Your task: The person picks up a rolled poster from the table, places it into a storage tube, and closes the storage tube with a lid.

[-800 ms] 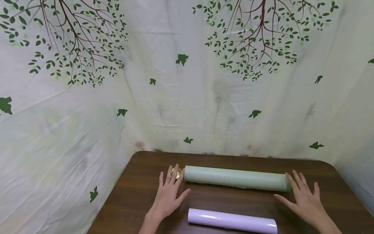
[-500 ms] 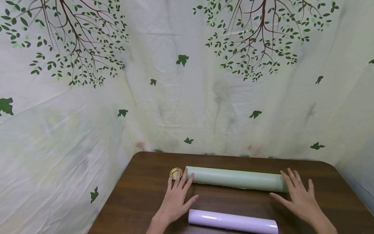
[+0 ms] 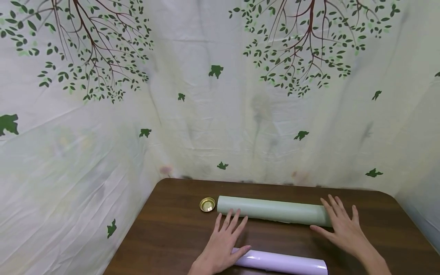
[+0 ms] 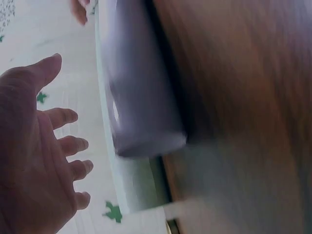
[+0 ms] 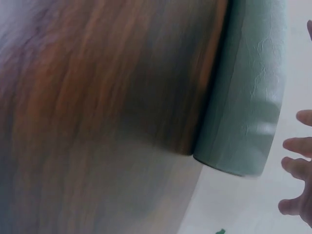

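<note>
Lying nearest, a glossy lilac roll (image 3: 285,262): set lengthwise across the near part of the table, its left end partly covered by the thumb side of the left hand, its right end left of the right wrist and nearer than the right palm.

Left hand (image 3: 220,249): back upward, fingers extended and spread, thumb held out over the lilac roll, gripping nothing. Its fingertips point toward the pale green roll.

Right hand (image 3: 346,230): back upward, fingers fanned, thumb stretched toward the left hand, likewise gripping nothing.

Pale green roll (image 3: 275,210): beyond the lilac roll and roughly parallel to it, running from just past the left fingertips to the right hand, whose fingers overlap its right end in the head view. Creased surface near that end, by the right wrist view. Contact with either hand cannot be judged from these angles.

Shallow round gold-coloured dish (image 3: 207,205), raised rim: past the left fingertips and left of them, just beside the green roll's left end.

Brown wood-grain table (image 3: 165,233), rounded far corners: below both hands and all three items.

Pale cloth backdrop (image 3: 244,141): beyond both hands and the table's far edge; printed with leafy branches (image 3: 311,28) and scattered green leaves (image 3: 215,71).
</note>
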The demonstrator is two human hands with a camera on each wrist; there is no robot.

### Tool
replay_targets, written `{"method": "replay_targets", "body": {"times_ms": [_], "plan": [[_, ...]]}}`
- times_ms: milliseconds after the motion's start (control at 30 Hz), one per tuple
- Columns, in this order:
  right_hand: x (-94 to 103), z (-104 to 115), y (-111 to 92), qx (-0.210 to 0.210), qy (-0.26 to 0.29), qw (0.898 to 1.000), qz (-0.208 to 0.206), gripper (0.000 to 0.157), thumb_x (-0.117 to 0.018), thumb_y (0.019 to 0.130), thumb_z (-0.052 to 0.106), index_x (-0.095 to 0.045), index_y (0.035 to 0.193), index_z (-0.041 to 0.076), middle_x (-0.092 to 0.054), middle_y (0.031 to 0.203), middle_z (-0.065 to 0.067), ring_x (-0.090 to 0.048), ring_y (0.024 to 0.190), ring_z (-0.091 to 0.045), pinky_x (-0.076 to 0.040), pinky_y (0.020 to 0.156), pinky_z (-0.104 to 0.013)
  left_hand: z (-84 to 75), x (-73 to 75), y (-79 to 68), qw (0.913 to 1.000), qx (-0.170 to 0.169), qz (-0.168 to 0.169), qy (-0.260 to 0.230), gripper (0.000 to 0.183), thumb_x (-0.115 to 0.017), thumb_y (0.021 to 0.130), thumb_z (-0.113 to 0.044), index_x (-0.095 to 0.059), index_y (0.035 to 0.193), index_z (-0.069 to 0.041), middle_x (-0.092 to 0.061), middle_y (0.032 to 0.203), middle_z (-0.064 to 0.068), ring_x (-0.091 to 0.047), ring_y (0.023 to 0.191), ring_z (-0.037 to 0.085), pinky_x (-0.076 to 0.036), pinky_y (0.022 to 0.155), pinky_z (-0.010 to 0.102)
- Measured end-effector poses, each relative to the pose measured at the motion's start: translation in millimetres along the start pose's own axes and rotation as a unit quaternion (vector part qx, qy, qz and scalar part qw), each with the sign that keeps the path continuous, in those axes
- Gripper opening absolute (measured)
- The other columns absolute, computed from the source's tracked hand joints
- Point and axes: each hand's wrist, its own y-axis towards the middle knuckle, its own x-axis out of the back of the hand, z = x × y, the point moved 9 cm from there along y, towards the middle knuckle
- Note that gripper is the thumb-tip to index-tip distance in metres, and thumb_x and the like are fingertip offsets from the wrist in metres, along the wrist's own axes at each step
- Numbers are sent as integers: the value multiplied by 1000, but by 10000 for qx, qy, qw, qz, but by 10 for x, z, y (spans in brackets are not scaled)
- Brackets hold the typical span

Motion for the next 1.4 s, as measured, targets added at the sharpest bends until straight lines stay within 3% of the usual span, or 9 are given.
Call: {"method": "replay_targets", "body": {"times_ms": [233,367,600,933,1067,1267,1400], "plan": [[-29,70,112,104,-79,9999,-11,102,-71,90,61,-27,162,4,-24,166,-30,-11,159,-45,5,115,-81,-300,-72,-11,9950,-616,-228,752,75,-50,100,-66,-43,158,-20,-43,164,10,-44,150,33,-41,111,56],[-29,109,171,267,-143,9995,-136,101,-73,88,60,-32,161,3,-27,166,-29,-17,157,-46,1,115,-81,-411,-125,-10,9902,-802,-277,1113,77,-49,98,-71,-45,157,-21,-46,162,8,-46,148,29,-43,110,53],[-80,168,258,489,-208,9985,-137,100,-75,85,60,-37,158,3,-31,163,-32,-29,150,-51,-9,112,-83,-504,-310,-5,9913,-941,364,850,78,-38,102,-72,-39,160,-20,-41,165,9,-43,150,30,-42,111,54],[-230,238,395,642,-412,9970,117,99,-75,84,63,-42,155,3,-36,161,-30,-32,148,-51,-14,112,-80,-581,-360,-36,9837,-1127,103,1401,80,-42,98,-76,-44,157,-22,-52,157,3,-51,144,23,-47,108,48],[-279,272,431,700,-460,9962,219,98,-74,84,65,-43,154,3,-38,160,-29,-33,148,-50,-16,113,-78,-579,-382,-44,9847,-1160,271,1273,79,-41,99,-74,-43,158,-22,-53,157,3,-52,144,21,-49,107,46],[-333,293,474,806,-516,9950,299,98,-75,83,66,-45,153,3,-44,157,-28,-37,146,-50,-21,112,-76,-555,-458,-57,9853,-1254,923,707,78,-43,101,-71,-39,160,-21,-50,159,3,-50,145,20,-51,104,43],[-362,300,505,876,-578,9940,320,97,-76,82,66,-47,151,3,-50,152,-27,-44,142,-49,-28,111,-75,-546,-486,-64,9833,-1346,1122,501,76,-45,100,-70,-40,159,-21,-51,158,4,-51,144,20,-52,100,37]]}}
